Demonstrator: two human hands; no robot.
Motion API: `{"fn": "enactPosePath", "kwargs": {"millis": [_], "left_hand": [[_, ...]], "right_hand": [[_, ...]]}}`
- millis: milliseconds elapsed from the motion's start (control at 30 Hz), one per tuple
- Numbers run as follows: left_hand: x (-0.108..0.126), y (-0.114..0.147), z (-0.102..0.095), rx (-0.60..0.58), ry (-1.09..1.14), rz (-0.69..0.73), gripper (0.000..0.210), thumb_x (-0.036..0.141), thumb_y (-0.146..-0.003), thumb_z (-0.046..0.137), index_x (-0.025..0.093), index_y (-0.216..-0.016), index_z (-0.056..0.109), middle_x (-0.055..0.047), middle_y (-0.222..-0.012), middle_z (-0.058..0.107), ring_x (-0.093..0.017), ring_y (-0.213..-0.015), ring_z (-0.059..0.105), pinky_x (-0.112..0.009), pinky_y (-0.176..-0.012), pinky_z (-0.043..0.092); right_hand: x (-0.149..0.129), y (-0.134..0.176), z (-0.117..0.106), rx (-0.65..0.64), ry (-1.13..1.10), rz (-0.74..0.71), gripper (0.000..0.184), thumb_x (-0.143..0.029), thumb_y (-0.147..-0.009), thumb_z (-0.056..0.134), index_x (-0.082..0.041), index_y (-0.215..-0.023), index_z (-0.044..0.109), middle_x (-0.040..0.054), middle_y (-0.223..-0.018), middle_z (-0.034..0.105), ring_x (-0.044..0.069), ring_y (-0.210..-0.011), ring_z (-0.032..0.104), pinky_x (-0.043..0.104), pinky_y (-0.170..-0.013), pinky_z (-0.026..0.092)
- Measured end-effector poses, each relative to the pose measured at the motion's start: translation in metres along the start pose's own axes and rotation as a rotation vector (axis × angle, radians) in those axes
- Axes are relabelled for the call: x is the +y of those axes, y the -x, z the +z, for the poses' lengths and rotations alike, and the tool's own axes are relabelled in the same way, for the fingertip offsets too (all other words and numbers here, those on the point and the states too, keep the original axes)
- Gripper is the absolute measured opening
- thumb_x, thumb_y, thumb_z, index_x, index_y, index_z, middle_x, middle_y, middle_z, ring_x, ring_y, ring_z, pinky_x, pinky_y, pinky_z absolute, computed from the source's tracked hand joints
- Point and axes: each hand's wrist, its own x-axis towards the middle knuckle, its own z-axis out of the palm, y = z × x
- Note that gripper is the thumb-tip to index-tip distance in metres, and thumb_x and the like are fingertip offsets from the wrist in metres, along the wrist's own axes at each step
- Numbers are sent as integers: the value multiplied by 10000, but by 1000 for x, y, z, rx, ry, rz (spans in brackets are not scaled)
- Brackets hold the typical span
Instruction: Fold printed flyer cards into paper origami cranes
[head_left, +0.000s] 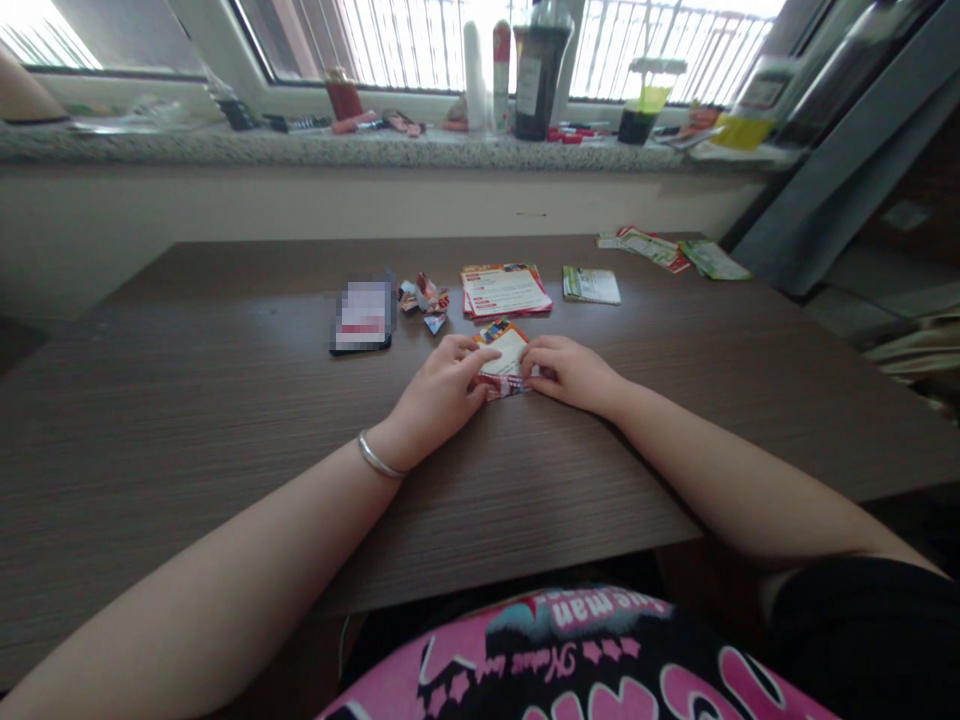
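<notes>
At the centre of the frame, a card (pixel 511 346) is held over the worktop (pixel 262 420) by the left hand (pixel 442 385) and right hand (pixel 571 374), fingers curled, only slightly parted around it; its side edges are covered. At upper left of centre, a pixelated object (pixel 363 318) and crumpled wrapper (pixel 430 296) are seen. Above, the card stack's (pixel 507 290) print cannot be read. On the cut-off shirt (pixel 570 660), "man" can be read.

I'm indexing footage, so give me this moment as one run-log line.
left hand: at left edge of printed card | right hand: at its right edge | beyond card: larger stack | right of that: smaller stack | left: crumpled scraps
</notes>
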Motion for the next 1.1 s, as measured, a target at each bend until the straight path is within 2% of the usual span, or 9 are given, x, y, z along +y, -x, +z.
{"fn": "enactPosePath", "kwargs": {"millis": [67,100,200,300,433,533,733,900,1100], "left_hand": [[-1,-1,-1,-60,-44,135,191,198,-896,551,224,-1021,694,-67,-1107,616,-214,-1054,557,-401,-988,461],[-1,-1,-2,-96,-59,206,200,194,-920,518,233,-969,708,-53,-1047,646,-210,-1036,560,-395,-976,462],[-3,-2,-2,-155,-86,322,263,167,-947,465,238,-1024,707,-45,-981,683,-182,-925,594,-353,-885,492],[-4,-3,-1,-163,-87,343,288,151,-943,462,239,-1101,686,-51,-1014,686,-174,-917,613,-341,-864,502],[-4,-3,-4,-210,-96,372,287,148,-940,456,221,-1100,682,-61,-1061,679,-191,-995,606,-359,-921,499],[-1,-4,-8,-241,-148,381,281,158,-941,460,220,-1111,675,-68,-1083,671,-208,-1006,601,-371,-903,515],[1,-5,-15,-313,-182,405,297,148,-940,464,203,-1166,649,-76,-1120,657,-215,-1037,593,-381,-937,513],[2,-6,-17,-347,-168,398,255,144,-930,484,188,-1102,666,-94,-1112,652,-212,-1081,585,-385,-979,492],[0,-5,-15,-354,-190,399,234,145,-929,475,173,-1063,665,-94,-1104,640,-216,-1025,589,-385,-945,503]], "right_hand": [[2,0,1,10,-10,-78,136,-239,-893,563,-227,-942,689,50,-1065,670,195,-999,586,314,-845,436],[2,1,1,14,-6,-117,168,-226,-906,540,-240,-960,699,40,-1071,680,189,-994,588,316,-856,438],[1,1,0,-1,54,-232,247,-182,-920,496,-264,-998,716,22,-1046,711,182,-941,590,319,-848,449],[-2,0,-1,-23,120,-289,266,-155,-912,494,-254,-1018,717,29,-1041,719,183,-906,586,318,-816,463],[-6,0,-4,-48,177,-336,256,-142,-897,503,-234,-1016,710,37,-1045,717,188,-922,588,329,-845,466],[-10,1,-7,-79,218,-348,262,-157,-904,496,-233,-1052,698,44,-1070,711,194,-939,585,337,-849,464],[-15,1,-16,-153,301,-333,278,-182,-900,498,-245,-1101,680,45,-1081,699,206,-943,594,330,-811,459],[-13,4,-23,-175,273,-290,311,-132,-849,509,-251,-1070,692,30,-1059,700,193,-932,613,312,-807,459],[-12,7,-25,-176,254,-253,322,-109,-818,495,-249,-1007,715,16,-1050,707,182,-906,627,301,-795,455]]}}
